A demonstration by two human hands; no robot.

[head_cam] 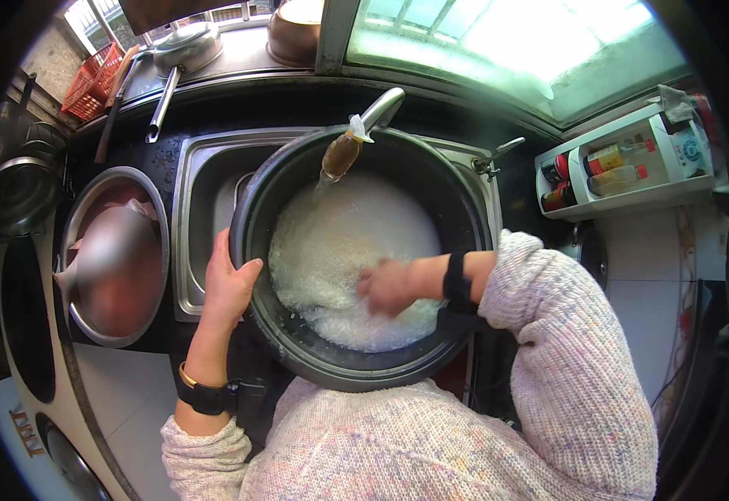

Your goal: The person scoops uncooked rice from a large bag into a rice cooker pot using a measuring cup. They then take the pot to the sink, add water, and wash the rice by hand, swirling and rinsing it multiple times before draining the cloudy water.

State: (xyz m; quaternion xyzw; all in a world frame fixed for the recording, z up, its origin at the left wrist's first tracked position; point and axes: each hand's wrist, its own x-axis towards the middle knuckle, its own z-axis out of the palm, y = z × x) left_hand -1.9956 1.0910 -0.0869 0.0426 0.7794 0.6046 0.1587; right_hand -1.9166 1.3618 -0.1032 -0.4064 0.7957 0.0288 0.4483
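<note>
A large black basin (364, 374) rests over the steel sink (184, 188) in front of me and holds cloudy, whitish water (352, 232) with pale grains, probably rice. Water runs into it from the faucet (384, 106), whose spout has a brown cover (342, 155) tied on. My left hand (229, 272) grips the basin's left rim, thumb over the edge. Inside the basin my right hand (389, 287) is blurred by motion at the surface of the pale contents; its fingers are partly curled, and whether they hold anything is not visible.
Left of the sink stands an oval metal basin (165, 263) with blurred reddish contents. A saucepan (189, 47), a red plastic basket (93, 81) and a copper-coloured pot (295, 34) are by the window. A white rack (627, 203) with bottles is at right, near a small tap (486, 166).
</note>
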